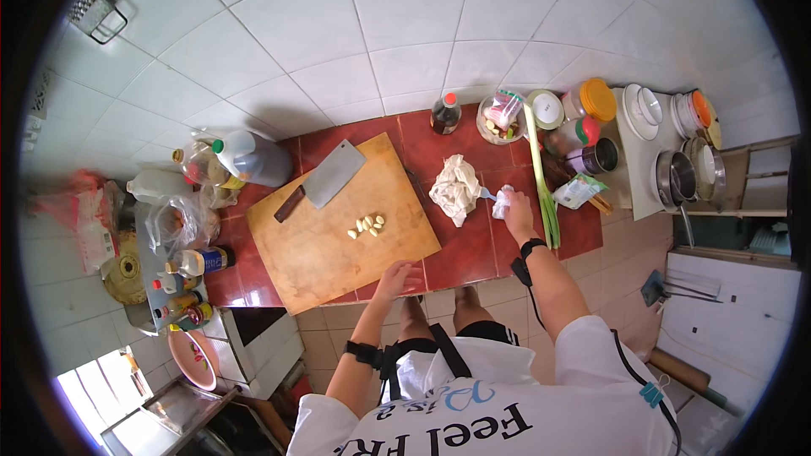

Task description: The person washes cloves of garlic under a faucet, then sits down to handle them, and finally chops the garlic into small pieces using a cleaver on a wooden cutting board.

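My right hand [521,215] grips a crumpled white tissue or cloth [501,202] on the red tiled counter. A small blue piece [486,194] pokes out between it and a bunched cream cloth [455,190]; what it belongs to cannot be made out. My left hand [397,280] holds nothing, its fingers apart by the near right edge of a wooden cutting board [304,266]. Several peeled garlic cloves [367,224] lie together on the board. Farther back on it rests a cleaver [336,171], its dark handle pointing left.
Right of my right hand, a long leek [540,183] leans against a plastic tub [488,130]. A dark sauce bottle [446,115] stands near the wall. Jars, a milk-like packet [576,192] and pots [675,177] crowd the right side. Bottles and a large jug [256,158] line the left.
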`<move>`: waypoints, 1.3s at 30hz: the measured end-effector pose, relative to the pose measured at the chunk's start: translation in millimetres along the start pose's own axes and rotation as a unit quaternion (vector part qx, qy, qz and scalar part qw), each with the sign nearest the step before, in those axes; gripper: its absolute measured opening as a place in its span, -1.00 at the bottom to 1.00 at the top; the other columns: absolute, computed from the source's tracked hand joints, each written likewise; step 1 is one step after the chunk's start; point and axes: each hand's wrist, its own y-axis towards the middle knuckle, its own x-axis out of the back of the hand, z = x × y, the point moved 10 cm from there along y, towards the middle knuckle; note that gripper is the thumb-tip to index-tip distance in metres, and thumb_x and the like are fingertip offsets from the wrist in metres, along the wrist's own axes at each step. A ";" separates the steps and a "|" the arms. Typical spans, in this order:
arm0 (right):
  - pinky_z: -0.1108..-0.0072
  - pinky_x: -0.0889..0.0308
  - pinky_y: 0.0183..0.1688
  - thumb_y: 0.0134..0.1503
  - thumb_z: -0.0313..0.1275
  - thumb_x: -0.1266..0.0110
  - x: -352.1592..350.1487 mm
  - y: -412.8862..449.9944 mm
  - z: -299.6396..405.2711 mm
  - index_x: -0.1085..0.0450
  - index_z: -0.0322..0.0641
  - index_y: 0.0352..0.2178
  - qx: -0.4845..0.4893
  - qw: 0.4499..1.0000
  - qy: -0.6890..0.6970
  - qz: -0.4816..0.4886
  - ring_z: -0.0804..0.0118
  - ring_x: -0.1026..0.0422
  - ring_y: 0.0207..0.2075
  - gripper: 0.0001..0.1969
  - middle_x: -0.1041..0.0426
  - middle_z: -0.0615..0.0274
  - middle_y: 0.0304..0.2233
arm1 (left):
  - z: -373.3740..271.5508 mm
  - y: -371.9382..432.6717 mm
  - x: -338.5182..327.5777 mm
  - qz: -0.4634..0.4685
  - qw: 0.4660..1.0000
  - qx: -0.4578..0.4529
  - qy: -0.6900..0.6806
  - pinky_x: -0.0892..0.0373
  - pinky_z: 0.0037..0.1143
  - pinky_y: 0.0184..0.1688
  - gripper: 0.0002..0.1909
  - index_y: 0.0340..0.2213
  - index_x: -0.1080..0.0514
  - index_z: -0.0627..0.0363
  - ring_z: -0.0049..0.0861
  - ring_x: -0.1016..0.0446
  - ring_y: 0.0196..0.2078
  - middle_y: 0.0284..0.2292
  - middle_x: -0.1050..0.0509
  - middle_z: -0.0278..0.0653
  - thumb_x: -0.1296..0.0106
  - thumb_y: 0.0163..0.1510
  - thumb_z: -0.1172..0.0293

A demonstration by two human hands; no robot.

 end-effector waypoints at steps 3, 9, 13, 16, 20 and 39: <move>0.30 -0.24 -0.17 -0.09 -0.58 0.06 23.3 -11.3 0.1 -0.27 -0.27 -0.23 -0.013 0.993 0.032 -0.110 -0.03 -0.28 -0.24 -0.70 -0.32 0.03 -0.32 | -9.8 -2.0 -27.4 0.037 0.999 0.012 0.023 -0.39 -0.55 -0.27 -0.63 -0.11 -0.24 0.17 -0.55 -0.45 -0.29 -0.21 -0.43 -0.23 0.26 0.15 0.19; 0.36 -0.25 -0.19 -0.11 -0.64 0.05 73.4 -82.0 114.0 -0.29 -0.32 -0.31 0.094 0.932 0.336 -0.100 -0.02 -0.32 -0.24 -0.75 -0.36 -0.01 -0.34 | -54.5 -33.3 -68.0 0.026 0.995 0.008 -0.093 -0.34 -0.51 -0.14 -0.58 -0.09 -0.20 0.18 -0.51 -0.39 -0.22 -0.17 -0.38 -0.20 0.33 0.17 0.11; 0.43 -0.24 -0.12 -0.17 -0.67 0.01 81.1 -127.1 198.4 -0.23 -0.26 -0.11 0.276 0.913 0.302 0.002 0.04 -0.32 -0.18 -0.52 -0.32 0.04 -0.20 | -67.4 0.8 -90.9 0.105 0.983 -0.070 -0.136 -0.31 -0.52 -0.18 -0.58 -0.17 -0.26 0.24 -0.51 -0.37 -0.29 -0.31 -0.39 -0.23 0.34 0.17 0.11; 0.43 0.03 0.11 -0.08 -0.57 -0.01 109.9 -142.0 233.8 0.19 -0.23 0.14 0.315 0.920 0.234 0.011 0.07 -0.21 0.01 -0.23 -0.30 0.04 -0.10 | -89.1 0.1 -33.4 -0.088 0.978 -0.178 -0.069 -0.25 -0.54 -0.41 -0.60 -0.37 -0.34 0.24 -0.57 -0.34 -0.43 -0.49 -0.38 -0.28 0.34 0.17 0.14; 0.44 0.03 0.11 0.06 -0.53 0.09 121.5 -141.0 253.7 0.21 -0.16 0.14 0.279 0.811 0.480 0.187 0.25 -0.11 0.10 -0.35 -0.14 0.11 0.06 | -128.8 -48.3 6.2 -0.215 0.929 -0.293 0.072 -0.24 -0.61 -0.47 -0.60 -0.41 -0.34 0.23 -0.62 -0.33 -0.49 -0.53 -0.37 -0.30 0.34 0.17 0.13; 0.68 -0.21 -0.62 0.18 -0.26 0.24 42.7 -89.0 256.0 -0.29 -0.34 -0.22 -0.147 0.678 0.705 0.148 0.48 -0.31 -0.65 -0.67 -0.35 0.26 -0.61 | -190.2 -175.9 -48.3 -0.115 0.755 -0.499 0.410 -0.17 -0.31 0.02 -0.57 -0.15 -0.34 0.24 -0.23 -0.27 -0.01 -0.07 -0.30 0.00 0.41 0.20 0.19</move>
